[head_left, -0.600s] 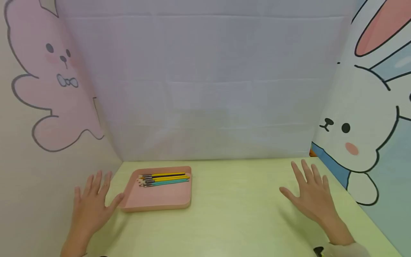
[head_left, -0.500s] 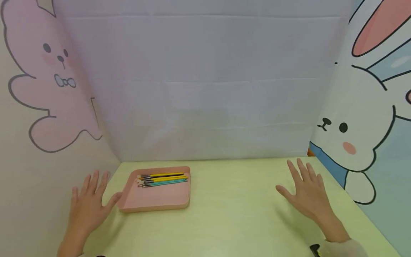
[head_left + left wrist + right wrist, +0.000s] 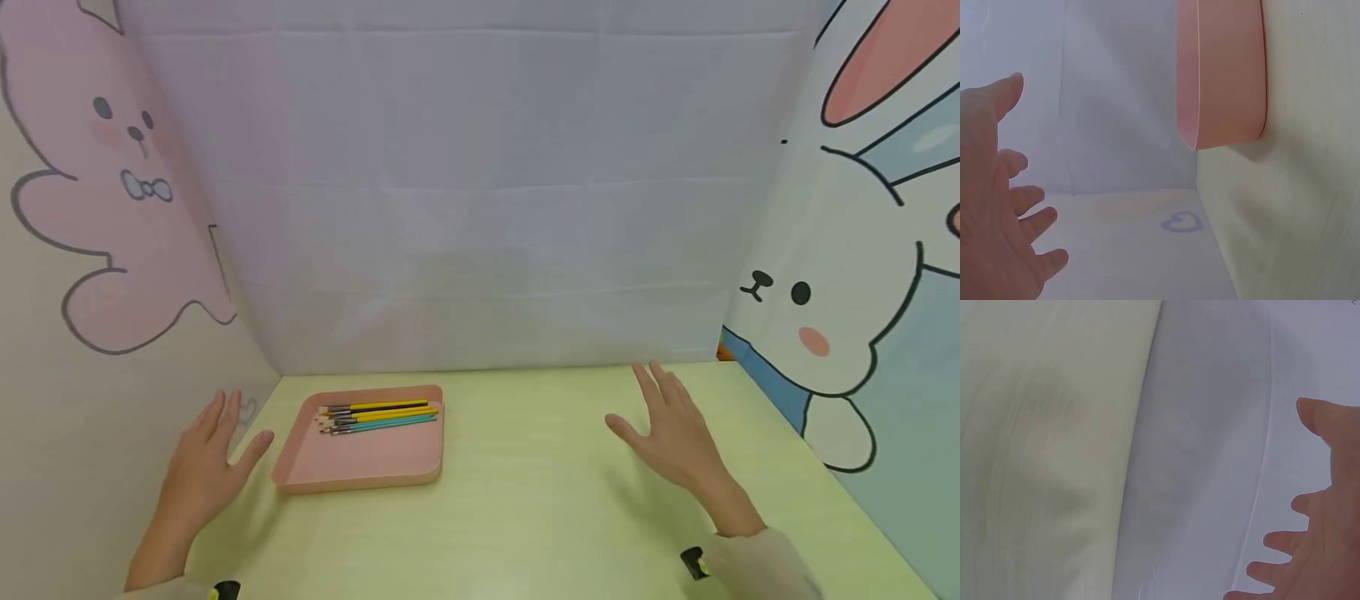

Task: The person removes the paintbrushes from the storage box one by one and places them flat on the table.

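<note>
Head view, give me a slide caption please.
Open left hand and right hand flank a pink tray of brushes.

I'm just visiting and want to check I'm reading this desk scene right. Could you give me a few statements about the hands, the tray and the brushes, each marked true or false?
1. The paintbrushes lie inside the pink tray. True.
2. The left hand grips a brush. False: its fingers are spread and hold nothing, beside the tray.
3. The right hand is open over the green tabletop. True.
4. The tray sits at the right edge by the white rabbit. False: it is on the left, near the left hand.
5. The brushes lie along the tray's far side. True.
</note>
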The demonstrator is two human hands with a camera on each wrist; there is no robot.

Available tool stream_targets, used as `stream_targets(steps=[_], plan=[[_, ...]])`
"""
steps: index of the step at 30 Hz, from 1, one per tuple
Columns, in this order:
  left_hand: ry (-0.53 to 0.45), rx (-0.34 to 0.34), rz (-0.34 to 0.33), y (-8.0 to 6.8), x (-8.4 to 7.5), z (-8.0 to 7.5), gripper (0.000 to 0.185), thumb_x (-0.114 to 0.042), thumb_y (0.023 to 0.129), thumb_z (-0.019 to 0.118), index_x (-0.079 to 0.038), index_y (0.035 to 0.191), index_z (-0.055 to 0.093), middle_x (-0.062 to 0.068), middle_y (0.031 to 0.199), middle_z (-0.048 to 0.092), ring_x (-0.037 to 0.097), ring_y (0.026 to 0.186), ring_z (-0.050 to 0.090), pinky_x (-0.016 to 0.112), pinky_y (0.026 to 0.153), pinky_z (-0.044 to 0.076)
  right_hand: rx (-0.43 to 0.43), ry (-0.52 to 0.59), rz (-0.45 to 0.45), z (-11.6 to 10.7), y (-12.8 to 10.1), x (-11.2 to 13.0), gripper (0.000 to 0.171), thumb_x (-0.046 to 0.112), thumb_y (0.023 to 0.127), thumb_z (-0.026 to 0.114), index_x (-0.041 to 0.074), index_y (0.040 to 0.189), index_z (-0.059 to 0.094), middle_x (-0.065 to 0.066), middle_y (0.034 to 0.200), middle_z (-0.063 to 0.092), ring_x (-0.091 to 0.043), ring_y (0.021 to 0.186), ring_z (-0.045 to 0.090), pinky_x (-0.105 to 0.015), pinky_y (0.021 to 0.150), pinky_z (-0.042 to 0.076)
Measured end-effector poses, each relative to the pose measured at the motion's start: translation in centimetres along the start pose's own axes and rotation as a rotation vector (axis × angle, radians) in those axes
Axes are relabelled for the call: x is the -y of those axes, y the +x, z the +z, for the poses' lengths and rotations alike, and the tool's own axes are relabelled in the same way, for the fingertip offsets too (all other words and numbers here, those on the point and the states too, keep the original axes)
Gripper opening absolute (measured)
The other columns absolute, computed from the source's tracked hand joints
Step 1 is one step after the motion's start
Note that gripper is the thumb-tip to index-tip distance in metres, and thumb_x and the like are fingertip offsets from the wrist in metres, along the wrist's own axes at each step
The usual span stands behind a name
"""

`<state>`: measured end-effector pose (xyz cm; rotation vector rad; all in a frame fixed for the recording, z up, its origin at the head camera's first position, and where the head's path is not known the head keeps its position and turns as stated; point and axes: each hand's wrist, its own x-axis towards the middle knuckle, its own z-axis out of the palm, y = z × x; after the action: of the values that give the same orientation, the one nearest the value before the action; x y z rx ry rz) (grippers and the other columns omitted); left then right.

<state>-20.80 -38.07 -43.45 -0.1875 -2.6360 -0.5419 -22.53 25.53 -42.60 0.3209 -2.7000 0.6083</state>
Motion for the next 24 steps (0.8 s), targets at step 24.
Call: stream_targets(steps=[24], plan=[[-0.142,0.092,-0.121,1.5,1.8,2.2,0.071,-0.038,0.111,0.055,0.007,0.161,0.033,0.04,0.146,0.047,0.056,0.117,0.058,0.07,0.089,0.05,0.15,0.295,0.046,6.8,3.8,8.1,0.083,0.054,0.101,0.066,0.01,0.165,0.036,-0.021,0.162,0.039,-0.049,0.143,0.043,-0.07,0.098,0.047]])
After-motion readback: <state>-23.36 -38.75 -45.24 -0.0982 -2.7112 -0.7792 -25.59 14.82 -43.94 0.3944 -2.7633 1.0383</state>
